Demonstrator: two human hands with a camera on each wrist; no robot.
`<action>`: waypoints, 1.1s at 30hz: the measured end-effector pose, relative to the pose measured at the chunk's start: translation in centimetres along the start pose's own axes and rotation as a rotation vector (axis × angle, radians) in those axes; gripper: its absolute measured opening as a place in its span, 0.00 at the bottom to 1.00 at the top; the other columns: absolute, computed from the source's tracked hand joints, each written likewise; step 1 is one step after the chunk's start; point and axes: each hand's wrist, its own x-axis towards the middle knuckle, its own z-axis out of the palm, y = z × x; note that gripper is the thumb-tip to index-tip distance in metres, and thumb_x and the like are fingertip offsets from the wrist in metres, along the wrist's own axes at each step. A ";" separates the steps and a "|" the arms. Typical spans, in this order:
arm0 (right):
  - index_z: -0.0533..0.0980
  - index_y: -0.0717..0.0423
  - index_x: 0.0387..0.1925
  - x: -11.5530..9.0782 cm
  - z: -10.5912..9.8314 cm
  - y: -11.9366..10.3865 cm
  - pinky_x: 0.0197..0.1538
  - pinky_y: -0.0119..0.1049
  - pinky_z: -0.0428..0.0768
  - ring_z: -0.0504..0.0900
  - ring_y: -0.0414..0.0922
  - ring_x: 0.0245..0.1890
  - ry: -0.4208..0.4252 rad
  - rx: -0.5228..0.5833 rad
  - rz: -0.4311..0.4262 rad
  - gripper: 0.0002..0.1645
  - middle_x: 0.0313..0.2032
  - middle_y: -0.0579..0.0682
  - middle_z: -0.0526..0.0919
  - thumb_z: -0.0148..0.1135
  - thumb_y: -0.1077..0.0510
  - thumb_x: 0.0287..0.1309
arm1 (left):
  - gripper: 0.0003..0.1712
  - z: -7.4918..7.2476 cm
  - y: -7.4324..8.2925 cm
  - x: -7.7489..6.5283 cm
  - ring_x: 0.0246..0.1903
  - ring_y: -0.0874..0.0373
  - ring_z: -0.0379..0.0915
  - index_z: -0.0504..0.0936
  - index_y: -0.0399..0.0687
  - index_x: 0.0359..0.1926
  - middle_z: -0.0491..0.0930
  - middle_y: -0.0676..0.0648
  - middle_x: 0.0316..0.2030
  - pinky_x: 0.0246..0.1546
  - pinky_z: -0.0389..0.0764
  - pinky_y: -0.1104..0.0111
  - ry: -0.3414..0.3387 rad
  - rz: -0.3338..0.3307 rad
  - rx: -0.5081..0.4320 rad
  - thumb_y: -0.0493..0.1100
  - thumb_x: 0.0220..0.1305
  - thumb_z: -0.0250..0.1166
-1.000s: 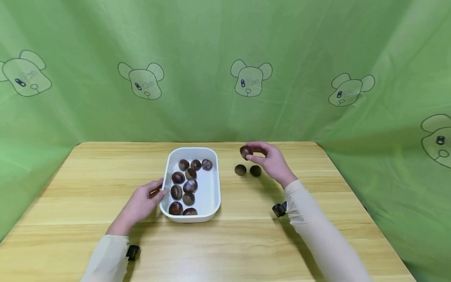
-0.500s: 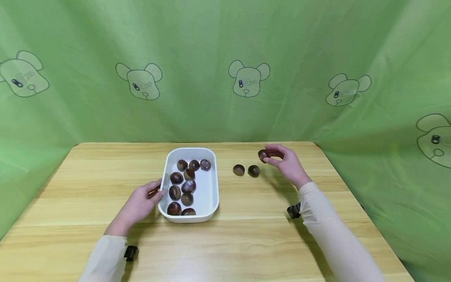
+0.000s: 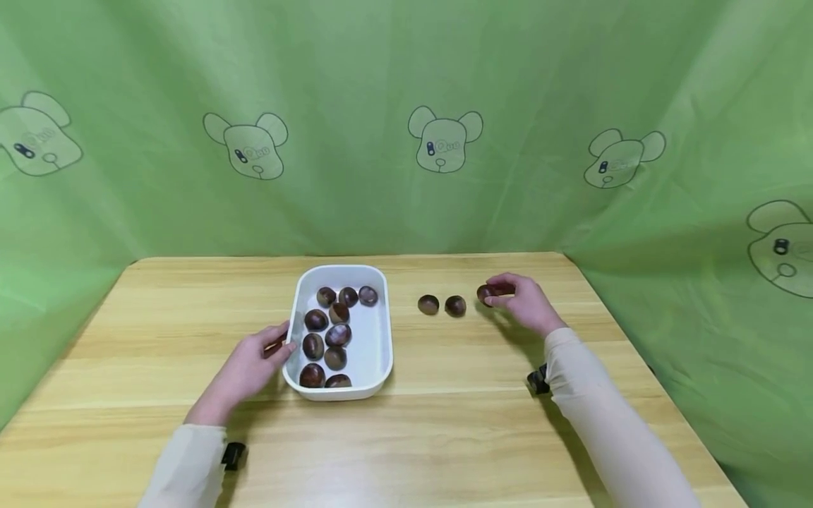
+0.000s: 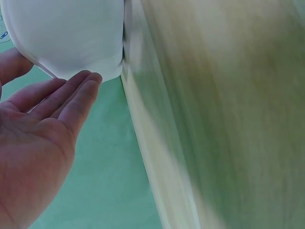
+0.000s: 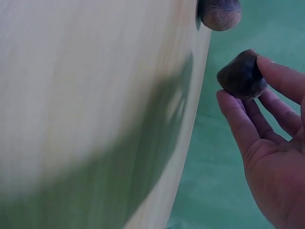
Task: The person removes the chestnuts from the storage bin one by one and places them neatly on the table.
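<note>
My right hand [image 3: 524, 303] pinches a brown chestnut [image 3: 485, 295] between thumb and fingertips. In the right wrist view this chestnut [image 5: 240, 75] appears a little off the tabletop. Left of it, one chestnut [image 3: 455, 305] and another chestnut [image 3: 428, 305] lie side by side on the table. My left hand [image 3: 250, 363] grips the left side of a white rectangular tray [image 3: 371, 391], thumb at the rim and fingers against the outer wall. Several chestnuts [image 3: 339, 335] lie inside, mostly in its left half. The left wrist view has the tray's outer wall [image 4: 71, 38] above the fingers.
Everything stands on a light wooden table [image 3: 406, 451]. A green curtain [image 3: 356, 204] with printed bear heads hangs behind the table and at both sides. Each sleeve has a small black device, the left device [image 3: 233, 456] and the right device [image 3: 538, 379].
My right hand has carried the chestnut rightward past the two on the table, then lowered it toward the surface beside them. The left hand keeps its hold on the tray.
</note>
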 end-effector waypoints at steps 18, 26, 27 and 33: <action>0.75 0.69 0.54 0.6 0.9 0.9 0.58 0.56 0.73 0.76 0.61 0.51 -0.040 -0.207 0.003 0.23 0.48 0.65 0.79 0.67 0.64 0.59 | 0.30 0.3 -0.1 0.1 0.57 0.35 0.71 0.64 0.30 0.69 0.67 0.29 0.64 0.58 0.74 0.50 0.008 -0.020 -0.005 0.41 0.72 0.58; 0.75 0.69 0.54 0.4 1.1 0.9 0.58 0.56 0.73 0.75 0.61 0.50 -0.048 -0.188 0.007 0.22 0.48 0.65 0.77 0.67 0.64 0.59 | 0.30 0.3 -0.1 0.1 0.58 0.36 0.71 0.64 0.30 0.69 0.67 0.29 0.64 0.59 0.73 0.50 0.006 -0.035 -0.023 0.40 0.72 0.58; 0.75 0.69 0.53 0.4 1.1 1.0 0.57 0.57 0.73 0.75 0.61 0.50 -0.046 -0.189 0.005 0.22 0.48 0.65 0.77 0.67 0.64 0.59 | 0.30 0.3 -0.1 0.1 0.58 0.36 0.71 0.63 0.30 0.69 0.67 0.29 0.64 0.59 0.73 0.50 0.006 -0.037 -0.024 0.40 0.72 0.58; 0.75 0.68 0.54 0.4 1.4 1.1 0.57 0.56 0.73 0.76 0.61 0.50 -0.043 -0.189 0.001 0.23 0.49 0.64 0.77 0.68 0.64 0.58 | 0.30 0.2 0.0 0.1 0.57 0.36 0.71 0.64 0.30 0.69 0.67 0.30 0.64 0.59 0.73 0.51 0.011 -0.034 -0.023 0.40 0.72 0.58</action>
